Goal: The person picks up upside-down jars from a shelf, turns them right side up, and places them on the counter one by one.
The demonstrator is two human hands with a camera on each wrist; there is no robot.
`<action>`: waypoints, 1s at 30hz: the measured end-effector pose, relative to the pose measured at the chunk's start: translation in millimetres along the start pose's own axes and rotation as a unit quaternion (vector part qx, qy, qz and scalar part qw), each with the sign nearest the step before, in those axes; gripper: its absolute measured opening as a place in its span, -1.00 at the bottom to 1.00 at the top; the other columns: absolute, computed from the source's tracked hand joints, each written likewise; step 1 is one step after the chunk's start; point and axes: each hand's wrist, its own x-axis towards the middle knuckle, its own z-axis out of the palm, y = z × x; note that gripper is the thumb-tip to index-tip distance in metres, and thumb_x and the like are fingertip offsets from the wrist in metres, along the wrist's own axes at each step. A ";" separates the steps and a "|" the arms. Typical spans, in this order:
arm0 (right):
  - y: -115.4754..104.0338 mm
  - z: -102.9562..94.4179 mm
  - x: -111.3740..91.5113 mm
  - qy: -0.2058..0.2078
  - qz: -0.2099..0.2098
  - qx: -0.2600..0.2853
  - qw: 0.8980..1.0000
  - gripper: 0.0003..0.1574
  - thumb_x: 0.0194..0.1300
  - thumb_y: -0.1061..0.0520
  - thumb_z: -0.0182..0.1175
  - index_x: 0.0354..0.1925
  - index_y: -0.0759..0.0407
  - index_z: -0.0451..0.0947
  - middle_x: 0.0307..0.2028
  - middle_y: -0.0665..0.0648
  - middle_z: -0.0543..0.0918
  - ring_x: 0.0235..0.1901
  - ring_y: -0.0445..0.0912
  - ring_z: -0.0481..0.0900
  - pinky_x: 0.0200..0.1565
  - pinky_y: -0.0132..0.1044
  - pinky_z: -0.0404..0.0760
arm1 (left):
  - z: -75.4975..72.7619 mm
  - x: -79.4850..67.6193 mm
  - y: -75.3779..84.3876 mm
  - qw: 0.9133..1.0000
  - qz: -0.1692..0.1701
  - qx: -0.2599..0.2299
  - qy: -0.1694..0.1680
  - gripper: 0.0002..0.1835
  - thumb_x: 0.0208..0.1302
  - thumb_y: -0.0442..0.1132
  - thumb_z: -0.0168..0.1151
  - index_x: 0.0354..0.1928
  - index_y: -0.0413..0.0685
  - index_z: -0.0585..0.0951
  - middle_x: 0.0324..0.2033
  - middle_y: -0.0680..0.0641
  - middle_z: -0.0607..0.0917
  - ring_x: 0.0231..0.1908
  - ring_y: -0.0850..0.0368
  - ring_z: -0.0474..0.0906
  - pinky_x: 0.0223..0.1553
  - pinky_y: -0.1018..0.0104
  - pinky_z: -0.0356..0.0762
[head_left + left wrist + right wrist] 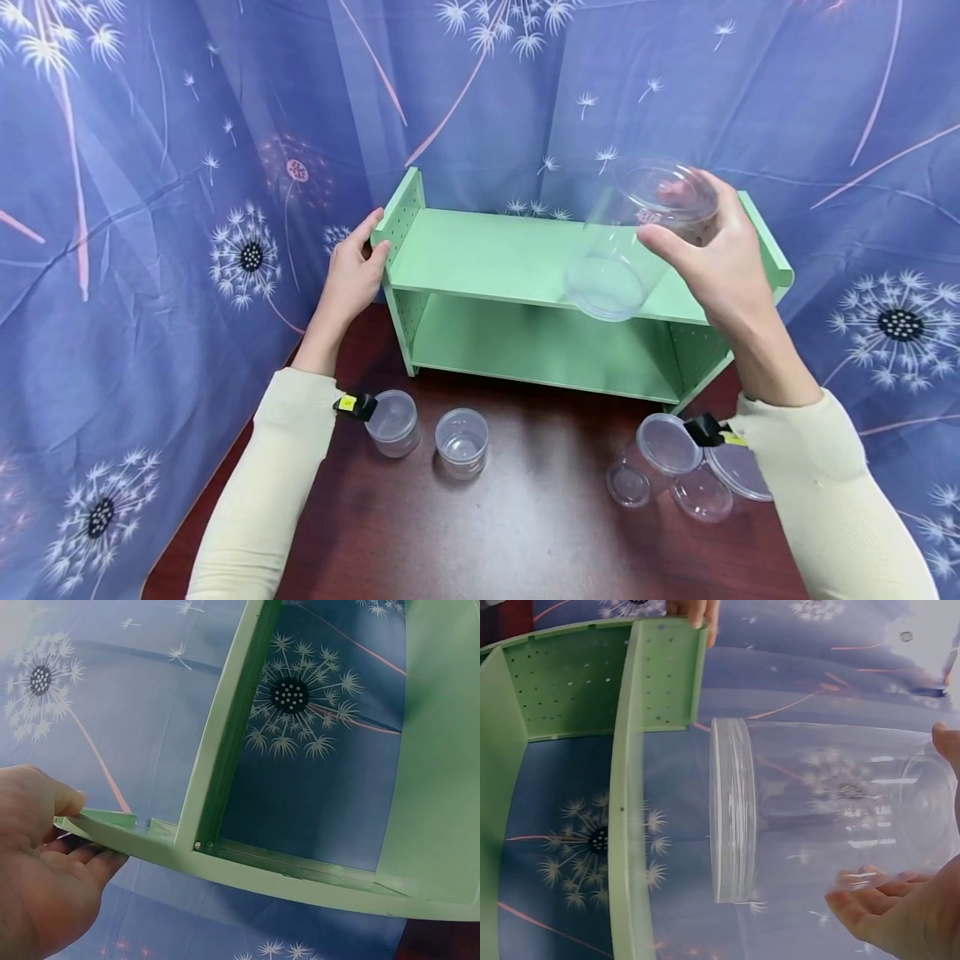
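My right hand [723, 258] grips a large clear plastic jar [611, 287] around its upper part. The jar hangs tilted over the right half of the green two-tier shelf [487, 250]. In the right wrist view, the jar's wide ridged end [733, 810] faces the shelf, while the fingers hold near the smooth end. My left hand [356, 271] pinches the upper edge of the shelf's left side panel; the left wrist view shows the thumb on one side and fingers on the other. Both tiers are visible, partly hidden by the jar and right hand.
Two small clear jars [462, 446] stand on the dark wooden table [525, 517] in front of the shelf's left side. Several clear containers [670, 446] cluster at front right, partly hidden by the right sleeve. A blue dandelion-print curtain [262, 125] hangs behind and at both sides.
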 end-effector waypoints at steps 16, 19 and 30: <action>7.4 -28.8 -66.3 0.031 -0.042 0.173 0.984 -0.09 0.19 0.64 0.15 0.46 0.30 0.25 0.19 0.31 0.59 0.09 0.04 0.62 0.08 -0.35 0.65 | -2.0 1.4 -0.3 1.000 -0.002 0.001 0.004 -0.43 0.54 -0.23 0.12 0.54 0.07 0.38 -0.52 0.01 0.32 -0.49 0.22 0.26 -0.41 0.31 0.27; 14.9 -33.6 -74.6 0.034 -0.054 0.203 0.977 -0.11 0.19 0.67 0.14 0.45 0.36 0.24 0.19 0.34 0.59 0.13 0.06 0.62 0.10 -0.30 0.66 | -1.4 0.9 0.0 1.000 0.000 0.001 0.008 -0.43 0.54 -0.23 0.13 0.54 0.07 0.39 -0.54 0.02 0.29 -0.51 0.20 0.23 -0.43 0.32 0.26; 44.3 -39.5 -102.7 0.036 -0.049 0.281 0.958 -0.23 0.30 0.61 0.14 0.42 0.41 0.24 0.18 0.34 0.62 0.18 0.13 0.62 0.15 -0.22 0.64 | -1.6 -0.4 -1.1 1.000 0.006 -0.001 0.012 -0.44 0.53 -0.22 0.13 0.53 0.08 0.39 -0.56 0.02 0.26 -0.52 0.18 0.19 -0.44 0.30 0.22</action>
